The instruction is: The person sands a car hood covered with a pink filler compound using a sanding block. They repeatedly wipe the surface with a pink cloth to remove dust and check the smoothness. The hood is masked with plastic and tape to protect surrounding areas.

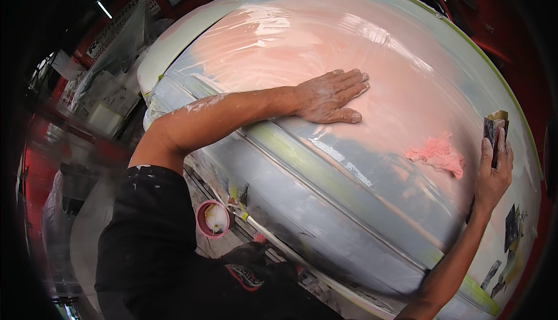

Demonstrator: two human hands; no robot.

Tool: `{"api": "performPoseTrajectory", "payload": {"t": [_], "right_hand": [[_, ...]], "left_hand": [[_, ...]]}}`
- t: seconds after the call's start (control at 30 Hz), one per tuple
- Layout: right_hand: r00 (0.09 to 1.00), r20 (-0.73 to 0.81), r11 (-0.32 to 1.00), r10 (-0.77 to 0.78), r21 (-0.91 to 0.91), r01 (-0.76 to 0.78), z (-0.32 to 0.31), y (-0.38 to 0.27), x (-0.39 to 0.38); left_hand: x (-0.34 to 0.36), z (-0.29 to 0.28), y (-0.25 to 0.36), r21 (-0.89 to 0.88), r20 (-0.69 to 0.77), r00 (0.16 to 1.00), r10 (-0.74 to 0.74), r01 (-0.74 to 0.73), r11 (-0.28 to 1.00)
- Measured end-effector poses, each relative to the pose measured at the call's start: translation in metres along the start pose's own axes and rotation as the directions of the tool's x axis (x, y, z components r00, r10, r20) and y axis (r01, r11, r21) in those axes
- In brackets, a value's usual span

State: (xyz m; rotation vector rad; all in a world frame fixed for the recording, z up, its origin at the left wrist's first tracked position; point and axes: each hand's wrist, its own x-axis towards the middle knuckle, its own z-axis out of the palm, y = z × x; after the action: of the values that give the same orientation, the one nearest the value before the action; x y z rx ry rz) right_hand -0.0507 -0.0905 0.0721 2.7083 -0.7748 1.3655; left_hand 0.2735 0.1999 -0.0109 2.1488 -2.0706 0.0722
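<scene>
Under my left hand [332, 96] is a large curved car panel [279, 70], its wet surface patched in pink, grey and pale green. That hand lies flat on the pink area, fingers stretched out and dusted with pale residue. Over at the right, my right hand [494, 169] grips a dark sanding block [496, 131] with a brownish top edge, held near the panel's right side. Whether the block touches the surface I cannot tell. A crumpled pink cloth [439, 154] rests on the panel, to the left of my right hand.
A pink bucket [213, 219] with whitish contents stands below the panel's near edge. Green masking tape [494, 67] borders the far right edge. Dark scraps of sandpaper [511, 227] lie at the lower right. Plastic sheeting [119, 47] and clutter fill the left side.
</scene>
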Motion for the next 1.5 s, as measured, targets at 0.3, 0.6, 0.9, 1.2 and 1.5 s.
{"api": "performPoseTrajectory", "payload": {"t": [0.3,0.6,0.9,1.2,1.5], "right_hand": [[1.000,0.012,1.000,0.004,0.005,-0.004,-0.004,-0.004,0.002],[0.999,0.045,1.000,-0.030,-0.003,0.030,0.003,-0.004,0.000],[0.998,0.040,0.999,-0.045,-0.019,0.045,0.003,0.005,0.001],[0.997,0.059,0.998,-0.055,0.005,0.055,-0.003,0.010,0.001],[0.984,0.091,0.988,-0.155,0.039,0.152,-0.006,-0.016,0.004]], "left_hand": [[-0.038,-0.008,-0.107,0.007,-0.033,0.949,-0.315,0.315,0.949],[0.043,-0.014,-0.236,0.097,0.000,0.745,-0.667,0.664,0.741],[0.038,0.007,-0.128,0.012,-0.127,0.886,-0.445,0.450,0.893],[-0.118,-0.010,-0.115,0.011,-0.055,0.855,-0.515,0.516,0.856],[-0.052,-0.021,-0.105,-0.002,-0.127,0.790,-0.600,0.604,0.797]]}}
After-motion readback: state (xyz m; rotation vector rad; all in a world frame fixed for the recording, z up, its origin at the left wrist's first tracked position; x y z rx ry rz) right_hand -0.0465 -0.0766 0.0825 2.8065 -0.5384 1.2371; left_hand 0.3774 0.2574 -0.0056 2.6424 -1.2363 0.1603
